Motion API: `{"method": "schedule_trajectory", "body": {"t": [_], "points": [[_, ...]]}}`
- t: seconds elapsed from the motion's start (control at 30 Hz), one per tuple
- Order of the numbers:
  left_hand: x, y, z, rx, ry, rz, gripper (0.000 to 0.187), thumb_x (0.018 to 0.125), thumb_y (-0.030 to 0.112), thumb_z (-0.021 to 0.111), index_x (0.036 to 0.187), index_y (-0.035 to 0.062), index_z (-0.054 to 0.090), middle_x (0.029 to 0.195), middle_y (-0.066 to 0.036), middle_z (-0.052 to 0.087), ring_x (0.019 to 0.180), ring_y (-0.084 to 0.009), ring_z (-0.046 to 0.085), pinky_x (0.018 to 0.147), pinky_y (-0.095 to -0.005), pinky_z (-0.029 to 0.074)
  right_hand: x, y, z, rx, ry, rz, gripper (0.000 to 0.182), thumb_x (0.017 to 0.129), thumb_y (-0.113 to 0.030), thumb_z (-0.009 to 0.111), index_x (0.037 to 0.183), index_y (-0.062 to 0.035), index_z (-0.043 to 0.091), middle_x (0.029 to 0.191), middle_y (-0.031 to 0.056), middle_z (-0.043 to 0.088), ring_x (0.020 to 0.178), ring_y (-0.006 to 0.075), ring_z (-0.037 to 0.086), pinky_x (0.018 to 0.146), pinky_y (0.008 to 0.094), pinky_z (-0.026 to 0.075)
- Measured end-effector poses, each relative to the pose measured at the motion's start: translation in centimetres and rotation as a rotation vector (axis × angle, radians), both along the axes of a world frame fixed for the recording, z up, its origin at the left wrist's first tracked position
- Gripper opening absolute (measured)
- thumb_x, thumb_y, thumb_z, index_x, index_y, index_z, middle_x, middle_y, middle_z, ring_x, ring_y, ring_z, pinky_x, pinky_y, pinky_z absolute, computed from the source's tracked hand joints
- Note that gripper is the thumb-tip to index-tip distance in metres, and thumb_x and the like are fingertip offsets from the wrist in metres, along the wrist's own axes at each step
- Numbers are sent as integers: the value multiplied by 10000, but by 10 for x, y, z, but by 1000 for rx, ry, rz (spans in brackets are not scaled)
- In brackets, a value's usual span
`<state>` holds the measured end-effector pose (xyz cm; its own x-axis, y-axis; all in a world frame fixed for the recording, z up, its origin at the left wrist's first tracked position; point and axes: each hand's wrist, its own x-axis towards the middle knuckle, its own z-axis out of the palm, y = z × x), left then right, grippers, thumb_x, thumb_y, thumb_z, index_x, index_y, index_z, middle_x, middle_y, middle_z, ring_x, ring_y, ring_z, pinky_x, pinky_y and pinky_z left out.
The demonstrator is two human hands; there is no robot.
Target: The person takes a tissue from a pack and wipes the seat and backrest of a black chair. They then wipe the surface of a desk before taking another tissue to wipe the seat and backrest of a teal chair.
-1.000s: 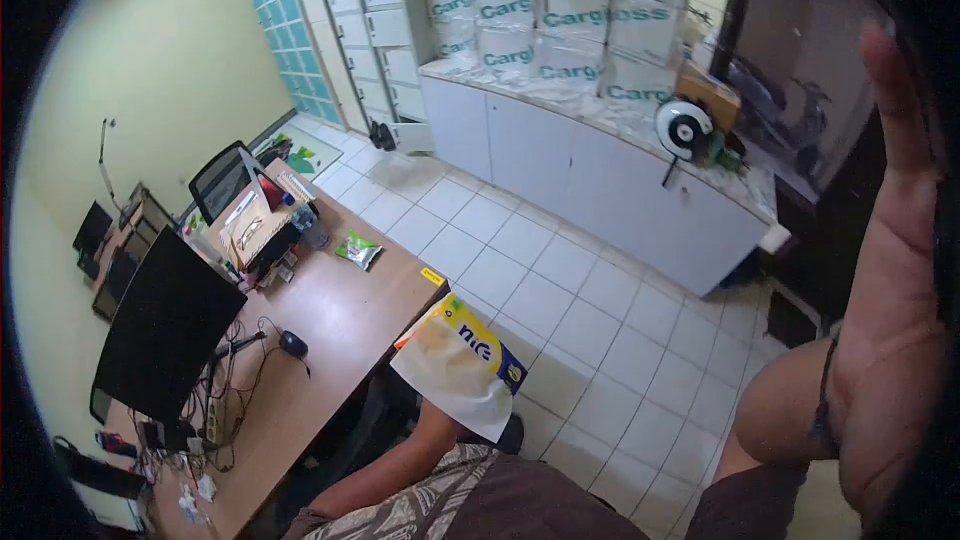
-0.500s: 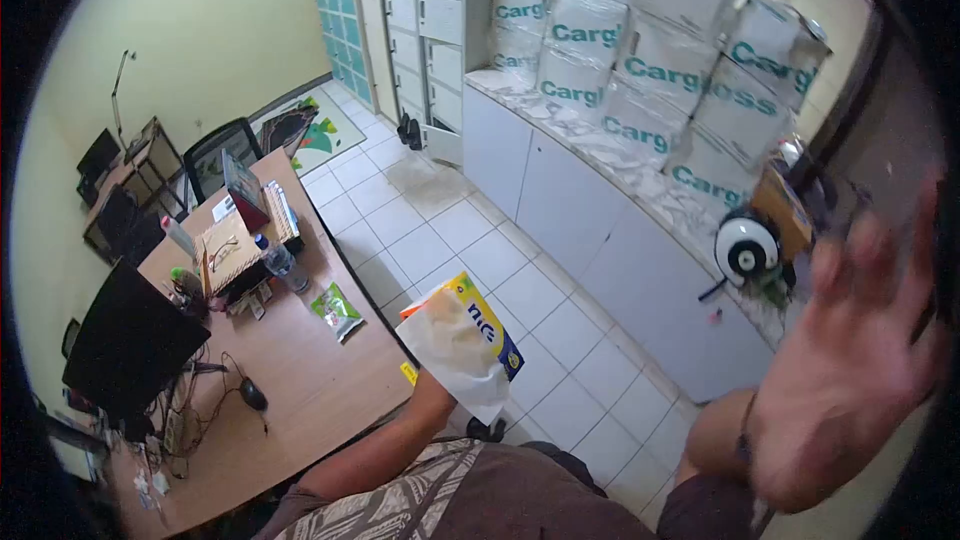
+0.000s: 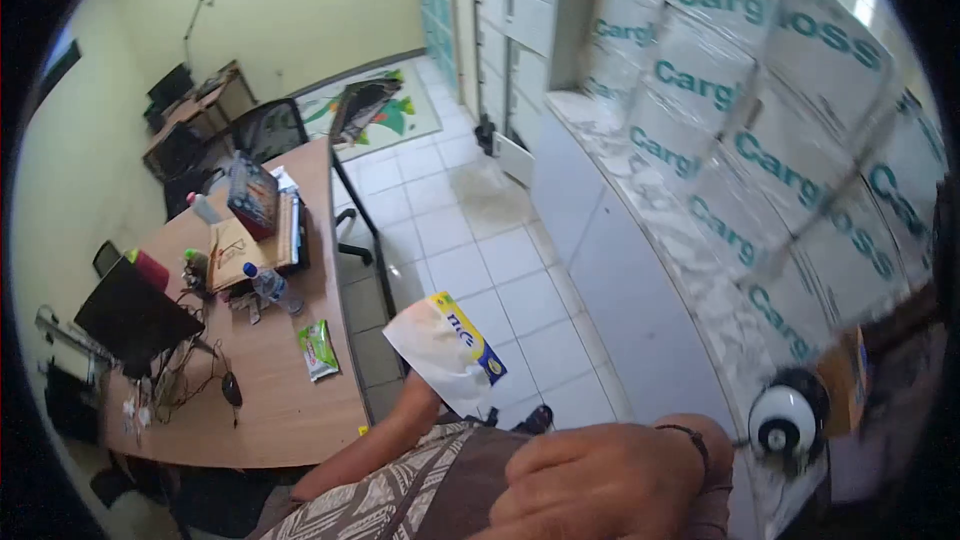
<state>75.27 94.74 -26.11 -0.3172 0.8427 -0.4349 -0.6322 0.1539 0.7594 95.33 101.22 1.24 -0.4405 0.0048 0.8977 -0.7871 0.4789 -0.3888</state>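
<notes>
Past the brown wooden worktop's (image 3: 290, 425) right edge, the mostly hidden left hand (image 3: 417, 390) grips a limp white-yellow-blue packet (image 3: 448, 345), probably light, best pinched at its printed side; whether the right hand (image 3: 600, 480) closes, I can't tell.

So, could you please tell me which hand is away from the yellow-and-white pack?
The right hand, before the brown shirt; the yellow-and-white pack is at the end of the left arm.

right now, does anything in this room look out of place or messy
Cables lie in a loose tangle on the desk beside the monitor, untidy rather than gathered, and a low locker door appears to jut open.
</notes>
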Motion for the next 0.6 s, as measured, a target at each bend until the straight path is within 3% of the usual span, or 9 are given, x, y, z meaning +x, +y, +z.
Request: {"method": "schedule_trajectory", "body": {"t": [0.07,0.2,0.33,0.4,0.53,0.6], "points": [[2,21,-3,27,31,60,441,941,233,659,1322,74,505,1197,-60,615,1086,-185,616,911,-349,526,-10,40,5,80,27,104,252,927,-181,618,1160,-94,656,1019,120,705,627,151,564,577,304,448],[-7,59,4,9,102,147,435,969,272,622,1333,69,501,1208,-78,611,1094,-186,622,905,-357,534,-34,99,8,-35,87,-30,270,902,-181,637,1161,-109,657,1007,37,718,615,134,541,576,280,418],[-38,112,-3,29,26,233,433,971,277,617,1333,70,501,1208,-80,610,1095,-185,621,903,-357,535,-96,192,-3,379,105,10,414,885,-195,663,1295,-198,604,1164,73,701,684,129,563,609,300,424],[-64,144,-11,62,-20,291,432,972,279,615,1333,71,501,1208,-81,609,1096,-185,621,903,-358,535,-129,235,-10,464,-386,153,380,949,-256,605,1297,-106,584,1246,158,614,953,278,640,877,388,489],[-134,208,-25,163,-95,443,430,975,284,610,1333,73,501,1208,-83,608,1098,-185,620,901,-358,536,-224,302,-68,512,-546,55,540,883,-379,690,1332,-111,555,1294,158,561,1056,298,609,922,401,474],[-175,239,-17,219,-89,492,429,976,286,607,1334,73,501,1208,-85,608,1099,-185,620,900,-359,536,-265,327,-108,482,-739,-114,786,779,-448,779,1398,-76,469,1383,173,484,1167,344,554,963,443,452]]}}
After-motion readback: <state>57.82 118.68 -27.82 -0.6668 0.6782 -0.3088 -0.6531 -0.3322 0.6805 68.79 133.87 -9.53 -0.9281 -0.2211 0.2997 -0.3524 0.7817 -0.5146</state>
